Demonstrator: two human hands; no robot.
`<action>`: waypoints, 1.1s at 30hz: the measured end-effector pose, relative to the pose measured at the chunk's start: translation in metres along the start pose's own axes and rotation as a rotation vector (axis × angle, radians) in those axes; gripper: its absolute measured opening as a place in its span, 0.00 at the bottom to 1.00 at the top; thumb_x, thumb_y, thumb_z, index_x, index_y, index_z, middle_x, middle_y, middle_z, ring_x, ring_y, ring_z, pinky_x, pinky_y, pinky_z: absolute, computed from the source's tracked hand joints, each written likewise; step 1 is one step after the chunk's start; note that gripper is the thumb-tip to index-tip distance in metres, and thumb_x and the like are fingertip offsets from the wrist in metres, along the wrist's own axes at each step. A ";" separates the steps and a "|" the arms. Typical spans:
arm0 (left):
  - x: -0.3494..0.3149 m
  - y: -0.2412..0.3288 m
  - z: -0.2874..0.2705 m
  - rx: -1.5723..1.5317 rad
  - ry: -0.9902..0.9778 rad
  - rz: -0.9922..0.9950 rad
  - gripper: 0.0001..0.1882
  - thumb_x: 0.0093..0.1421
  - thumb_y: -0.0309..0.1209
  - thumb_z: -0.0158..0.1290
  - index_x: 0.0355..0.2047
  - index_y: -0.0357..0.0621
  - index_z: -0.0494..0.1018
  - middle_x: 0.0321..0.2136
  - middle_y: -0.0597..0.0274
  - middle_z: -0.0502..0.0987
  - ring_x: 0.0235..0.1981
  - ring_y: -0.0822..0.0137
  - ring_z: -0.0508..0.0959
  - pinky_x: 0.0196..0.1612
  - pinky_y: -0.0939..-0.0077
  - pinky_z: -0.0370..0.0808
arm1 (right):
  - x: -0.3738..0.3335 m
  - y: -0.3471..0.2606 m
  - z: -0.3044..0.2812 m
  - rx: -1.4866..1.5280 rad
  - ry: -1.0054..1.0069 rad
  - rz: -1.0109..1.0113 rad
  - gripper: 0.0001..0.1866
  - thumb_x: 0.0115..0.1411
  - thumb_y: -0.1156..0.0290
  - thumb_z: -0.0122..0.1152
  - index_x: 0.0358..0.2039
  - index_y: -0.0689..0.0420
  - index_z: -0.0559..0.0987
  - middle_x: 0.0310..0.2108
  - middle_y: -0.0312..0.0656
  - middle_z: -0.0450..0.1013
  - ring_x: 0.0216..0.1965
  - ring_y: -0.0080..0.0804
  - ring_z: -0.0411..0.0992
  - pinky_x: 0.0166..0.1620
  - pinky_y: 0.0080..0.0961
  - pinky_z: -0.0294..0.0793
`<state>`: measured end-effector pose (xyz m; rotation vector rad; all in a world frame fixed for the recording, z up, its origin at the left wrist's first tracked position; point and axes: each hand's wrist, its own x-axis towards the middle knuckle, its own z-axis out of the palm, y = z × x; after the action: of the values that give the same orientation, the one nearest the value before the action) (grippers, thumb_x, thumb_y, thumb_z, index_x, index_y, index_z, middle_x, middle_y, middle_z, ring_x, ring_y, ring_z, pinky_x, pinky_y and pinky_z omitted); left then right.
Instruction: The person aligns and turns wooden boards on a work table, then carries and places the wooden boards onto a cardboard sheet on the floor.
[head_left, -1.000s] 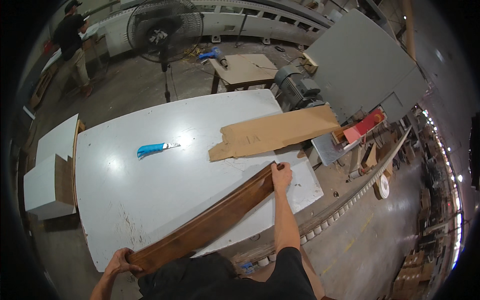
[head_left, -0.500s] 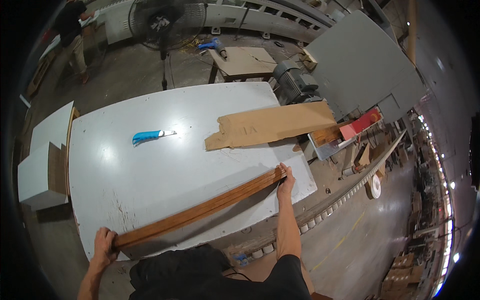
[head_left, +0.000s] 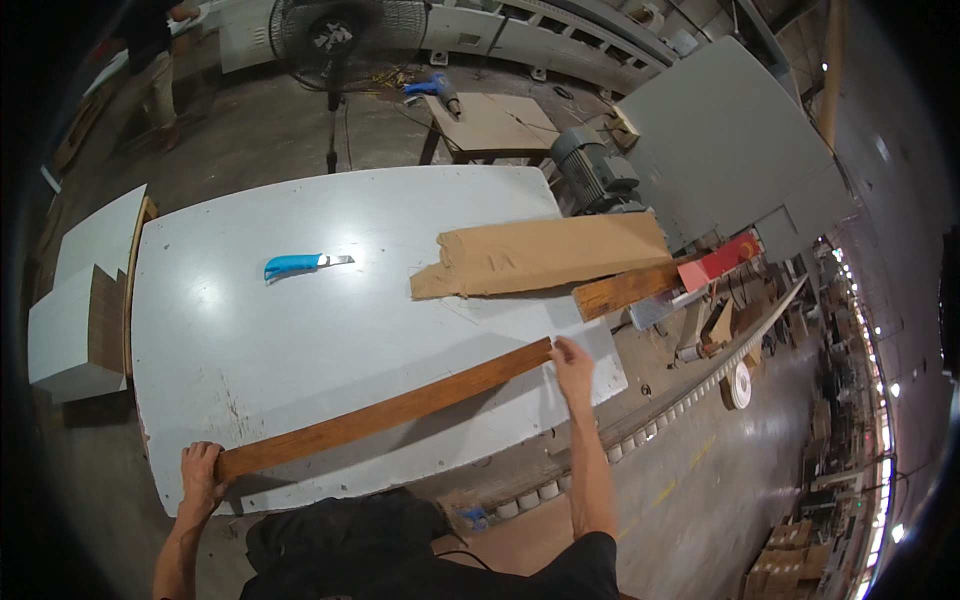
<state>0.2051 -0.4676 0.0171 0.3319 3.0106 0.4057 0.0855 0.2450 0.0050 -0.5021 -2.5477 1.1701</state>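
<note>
A long brown wooden strip lies slantwise over the near part of the white tabletop, its broad face showing. My left hand is closed round its lower left end. At the other end, my right hand is right beside the strip's tip, with a small gap; its fingers are loosely bent and apart, and appear to hold nothing. A knife with a blue handle and a short metal blade rests farther back on the table.
Brown cardboard covers the table's far right. A wooden board sticks out beside it from under a red guard. Beyond stand a grey motor, a small table with a blue heat gun, and a fan. White panels stand left.
The strip has turned from showing stacked edges to its broad face. My right hand has come off its end. The board by the red guard now reaches farther left toward the table.
</note>
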 end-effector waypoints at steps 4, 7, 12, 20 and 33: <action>-0.001 0.006 -0.001 -0.008 0.025 -0.029 0.31 0.29 0.22 0.66 0.39 0.43 0.71 0.37 0.54 0.73 0.41 0.51 0.70 0.47 0.57 0.64 | 0.049 -0.060 -0.059 -0.219 0.084 -0.349 0.24 0.54 0.74 0.63 0.54 0.57 0.75 0.50 0.47 0.75 0.51 0.38 0.72 0.54 0.35 0.70; 0.005 0.013 -0.010 -0.006 0.026 -0.012 0.31 0.27 0.20 0.63 0.38 0.44 0.71 0.37 0.53 0.72 0.41 0.51 0.70 0.46 0.59 0.64 | 0.093 -0.082 -0.075 -0.574 -0.140 -0.537 0.34 0.50 0.69 0.67 0.59 0.53 0.70 0.57 0.50 0.68 0.61 0.47 0.62 0.63 0.44 0.61; 0.004 0.013 -0.018 -0.048 0.047 0.002 0.32 0.23 0.19 0.60 0.38 0.44 0.71 0.36 0.54 0.72 0.40 0.51 0.70 0.46 0.60 0.64 | 0.160 -0.119 -0.058 -0.860 -0.816 -0.240 0.42 0.41 0.55 0.75 0.59 0.49 0.72 0.58 0.48 0.68 0.61 0.46 0.63 0.62 0.41 0.62; 0.012 0.015 -0.010 -0.055 0.060 -0.024 0.28 0.27 0.19 0.61 0.36 0.48 0.74 0.34 0.58 0.74 0.39 0.54 0.72 0.46 0.61 0.64 | 0.145 -0.155 0.021 -0.498 -0.951 -0.245 0.28 0.41 0.45 0.77 0.31 0.56 0.81 0.27 0.32 0.74 0.34 0.26 0.70 0.40 0.28 0.70; 0.004 0.010 -0.017 -0.178 0.072 -0.031 0.36 0.27 0.20 0.59 0.45 0.41 0.68 0.50 0.48 0.67 0.52 0.45 0.66 0.56 0.55 0.63 | -0.086 -0.320 0.345 0.069 -0.712 -0.913 0.19 0.49 0.54 0.70 0.27 0.57 0.77 0.26 0.45 0.74 0.35 0.47 0.73 0.38 0.42 0.73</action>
<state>0.2014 -0.4612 0.0362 0.2611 3.0148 0.6911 -0.0363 -0.2170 0.0248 1.1816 -2.6650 1.1407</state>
